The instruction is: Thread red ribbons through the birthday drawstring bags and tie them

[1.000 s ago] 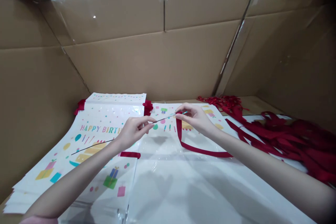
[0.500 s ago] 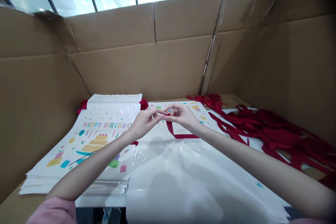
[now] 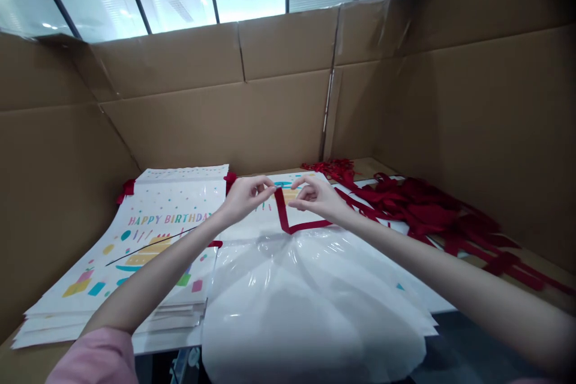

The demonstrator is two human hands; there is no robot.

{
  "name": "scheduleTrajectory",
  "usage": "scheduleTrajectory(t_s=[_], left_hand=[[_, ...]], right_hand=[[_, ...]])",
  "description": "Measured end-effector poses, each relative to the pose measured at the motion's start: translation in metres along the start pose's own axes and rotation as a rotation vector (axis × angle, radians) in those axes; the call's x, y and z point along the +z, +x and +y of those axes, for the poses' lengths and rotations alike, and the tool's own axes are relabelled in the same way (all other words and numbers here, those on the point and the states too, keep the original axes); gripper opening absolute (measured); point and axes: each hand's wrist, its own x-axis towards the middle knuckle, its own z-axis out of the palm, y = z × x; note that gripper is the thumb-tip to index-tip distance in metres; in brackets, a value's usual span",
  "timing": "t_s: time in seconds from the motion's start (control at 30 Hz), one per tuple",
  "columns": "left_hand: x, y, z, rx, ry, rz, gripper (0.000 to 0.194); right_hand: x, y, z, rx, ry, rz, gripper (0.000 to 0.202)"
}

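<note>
My left hand (image 3: 249,197) pinches the upper end of a red ribbon (image 3: 282,210) between thumb and fingertips. From there the ribbon drops, bends sharply and runs right, passing behind my right wrist. Just right of the ribbon's end, my right hand (image 3: 315,198) has its thumb and index finger apart, the other fingers curled, with nothing visible between them. Below both hands lies a glossy white plastic sheet (image 3: 288,300), gathered in creases near the ribbon's bend. A thin dark cord (image 3: 148,245) crosses the printed sheets beside my left forearm; its other end is hidden.
At left lies a stack of white "Happy Birthday" printed sheets (image 3: 173,195) with red ribbon at its edges. A tangled heap of red ribbons (image 3: 432,210) covers the right side. Tall cardboard walls (image 3: 216,126) enclose the back and sides.
My right fingertips have parted from the ribbon's end, where both hands met before. My left hand still pinches it. The whole view has shifted, moving the scene leftward.
</note>
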Motion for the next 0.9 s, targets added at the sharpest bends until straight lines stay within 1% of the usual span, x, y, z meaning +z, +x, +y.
scheduleTrajectory(t_s=[0.07,0.1,0.13,0.2,0.23,0.3,0.33,0.4,0.47,0.57,0.7,0.8,0.9], left_hand=[[-0.01,0.002,-0.006,-0.012,0.009,0.071,0.026],[-0.015,0.003,-0.011,-0.018,0.008,0.1,0.025],[-0.02,0.003,-0.016,-0.023,0.006,0.122,0.025],[-0.027,0.003,-0.025,-0.03,0.004,0.145,0.024],[-0.029,0.002,-0.029,-0.031,0.005,0.151,0.025],[-0.029,-0.001,-0.033,-0.033,0.006,0.153,0.026],[-0.027,-0.003,-0.034,-0.034,0.004,0.152,0.026],[-0.024,-0.006,-0.035,-0.034,-0.002,0.145,0.027],[-0.021,-0.009,-0.034,-0.034,-0.007,0.134,0.028],[-0.021,-0.013,-0.035,-0.038,-0.005,0.135,0.027],[-0.024,-0.019,-0.04,-0.046,-0.012,0.128,0.027],[-0.024,-0.023,-0.044,-0.048,-0.028,0.132,0.027],[-0.024,-0.029,-0.046,-0.042,-0.051,0.127,0.026]], right_hand=[[-0.023,-0.012,0.015,0.075,-0.185,0.011,0.035],[-0.036,-0.019,0.024,0.142,-0.287,-0.007,0.033],[-0.047,-0.026,0.035,0.234,-0.377,-0.038,0.032],[-0.066,-0.043,0.058,0.448,-0.481,-0.127,0.034],[-0.072,-0.051,0.07,0.558,-0.504,-0.146,0.036],[-0.076,-0.066,0.092,0.726,-0.501,-0.21,0.041],[-0.075,-0.073,0.101,0.793,-0.473,-0.248,0.044],[-0.07,-0.081,0.115,0.881,-0.408,-0.304,0.047],[-0.066,-0.085,0.124,0.914,-0.372,-0.289,0.048],[-0.065,-0.084,0.13,0.916,-0.376,-0.226,0.046],[-0.066,-0.082,0.131,0.924,-0.413,-0.189,0.041],[-0.062,-0.08,0.13,0.864,-0.52,-0.186,0.039],[-0.056,-0.079,0.13,0.845,-0.558,-0.138,0.038]])
